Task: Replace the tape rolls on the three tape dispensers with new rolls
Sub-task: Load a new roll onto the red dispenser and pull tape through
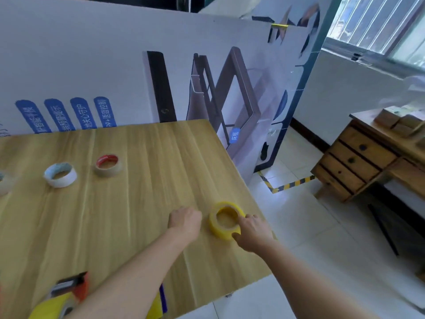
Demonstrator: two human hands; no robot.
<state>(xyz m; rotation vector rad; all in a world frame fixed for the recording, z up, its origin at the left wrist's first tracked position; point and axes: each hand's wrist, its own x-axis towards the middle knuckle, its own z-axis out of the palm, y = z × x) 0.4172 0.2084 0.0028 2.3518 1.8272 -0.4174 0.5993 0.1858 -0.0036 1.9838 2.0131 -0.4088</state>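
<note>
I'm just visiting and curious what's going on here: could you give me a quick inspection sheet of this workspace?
Surface: wooden table.
Job's things: yellow roll near the right edge; white roll and red-cored roll at back left; a cut-off roll at the left edge; orange dispenser holding yellow tape at the near edge.
Clutter: yellow and blue item, half hidden by the left forearm.
Hands: right hand pinches the yellow roll's wall; left hand rests on the table beside it, fingers curled, nothing seen in it.
Cables: nothing seen.
Surroundings: printed board behind the table; drawer desk, window and tiled floor with striped tape to the right.
</note>
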